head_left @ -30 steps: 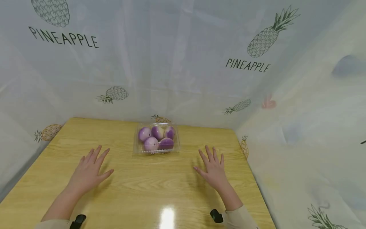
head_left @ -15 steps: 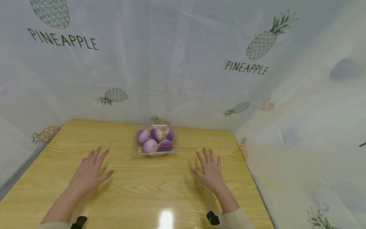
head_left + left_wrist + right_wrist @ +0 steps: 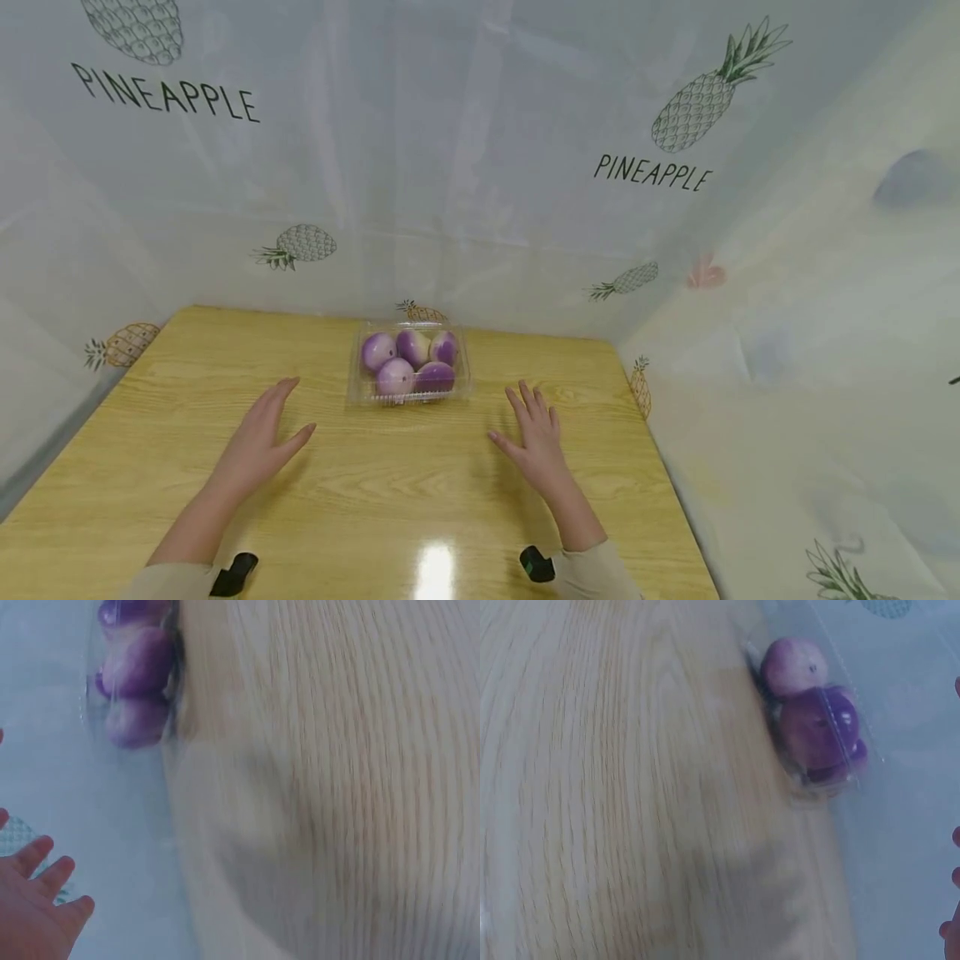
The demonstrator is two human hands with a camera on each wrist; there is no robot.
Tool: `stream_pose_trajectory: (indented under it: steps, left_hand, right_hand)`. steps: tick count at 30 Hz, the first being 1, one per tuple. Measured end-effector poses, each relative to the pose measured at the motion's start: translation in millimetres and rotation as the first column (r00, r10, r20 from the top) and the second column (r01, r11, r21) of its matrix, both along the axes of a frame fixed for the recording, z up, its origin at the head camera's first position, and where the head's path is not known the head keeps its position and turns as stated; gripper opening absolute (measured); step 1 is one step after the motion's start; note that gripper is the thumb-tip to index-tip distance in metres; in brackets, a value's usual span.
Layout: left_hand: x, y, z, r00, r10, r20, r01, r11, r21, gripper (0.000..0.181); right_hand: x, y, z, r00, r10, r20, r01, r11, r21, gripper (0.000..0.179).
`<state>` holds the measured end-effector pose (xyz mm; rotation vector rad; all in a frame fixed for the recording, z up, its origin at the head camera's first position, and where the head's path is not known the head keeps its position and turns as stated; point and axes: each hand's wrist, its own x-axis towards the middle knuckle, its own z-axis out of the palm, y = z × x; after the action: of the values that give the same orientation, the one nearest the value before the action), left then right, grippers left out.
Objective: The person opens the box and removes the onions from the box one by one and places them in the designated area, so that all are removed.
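Observation:
A clear plastic clamshell box [image 3: 462, 375] sits near the table's back edge, its lid down over several round purple-and-cream items [image 3: 396, 377] that look like turnips or similar vegetables. To the left of the box and nearer the front, my left hand [image 3: 255, 442] hovers over the table with thumb apart from the fingers. On the other side my right hand [image 3: 537, 446] is held above the wood, fingers spread. Neither hand touches the box. Both wrist views show the purple items [image 3: 139, 667] through the clear plastic, with only part of each hand in frame.
A wood-grain table [image 3: 375, 517] lies under both hands, with a bright light reflection near its front. Pale curtains printed with pineapples [image 3: 480, 167] hang behind it and at the sides. Dark wrist cameras [image 3: 236, 575] sit at both cuffs.
My left hand has moved right and slightly forward, turning so its fingers lie closer together. My right hand has shifted a little left, toward the box. The box has stayed put.

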<state>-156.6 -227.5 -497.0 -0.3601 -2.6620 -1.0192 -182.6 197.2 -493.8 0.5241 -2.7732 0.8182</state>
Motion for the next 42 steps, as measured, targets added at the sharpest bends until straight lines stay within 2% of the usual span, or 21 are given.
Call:
stream_pose_trajectory:
  steps: [3,8,11,16,19,23,25,31,36,42]
  left_hand:
    - [-3.0,7.1,-3.6,1.0,0.003,0.01,-0.004,0.998,0.062,0.073]
    - [-6.8,17.5,-9.8,0.994,-0.01,0.106,-0.008,0.986,0.169,0.07]
    - [-10.6,22.8,-13.4,0.991,-0.023,0.134,-0.007,0.976,0.219,0.068]
    - [-21.6,32.7,-17.8,0.985,-0.053,0.164,-0.003,0.947,0.323,0.065]
    - [-24.8,37.7,-18.4,0.975,-0.073,0.21,-0.012,0.927,0.376,0.065]
    - [-26.3,41.5,-17.7,0.961,-0.09,0.262,-0.033,0.903,0.428,0.065]
    - [-27.4,42.3,-17.8,0.955,-0.091,0.283,-0.043,0.899,0.436,0.066]
    - [-33.5,44.3,-21.4,0.943,-0.102,0.316,-0.057,0.887,0.458,0.067]
    - [-40.6,49.9,-25.5,0.938,-0.142,0.317,-0.045,0.855,0.517,0.065]
    - [-44.3,53.7,-29.9,0.922,-0.183,0.34,-0.05,0.817,0.575,0.067]
  right_hand:
    - [-1.3,-9,-2.6,1.0,0.024,0.001,-0.024,0.998,-0.062,0.077]
    - [-0.8,-25,-7.6,0.998,0.055,0.035,-0.049,0.986,-0.156,0.075]
    - [-1.3,-34,-11.4,0.994,0.082,0.07,-0.065,0.974,-0.218,0.075]
    - [-2.8,-48,-15.9,0.991,0.111,0.08,-0.079,0.942,-0.326,0.07]
    - [-2.6,-56,-17.2,0.988,0.128,0.083,-0.089,0.926,-0.368,0.068]
    - [-3.9,-69,-18.9,0.985,0.151,0.088,-0.105,0.915,-0.39,0.067]
    - [-5.6,-75,-20.0,0.985,0.155,0.073,-0.114,0.911,-0.397,0.066]
    - [-6.0,-91,-16.6,0.98,0.177,0.093,-0.121,0.896,-0.428,0.063]
    - [-5.5,-100,-14.8,0.979,0.181,0.098,-0.119,0.887,-0.447,0.061]
    - [-5.3,-112,-15.8,0.977,0.193,0.086,-0.131,0.873,-0.47,0.061]
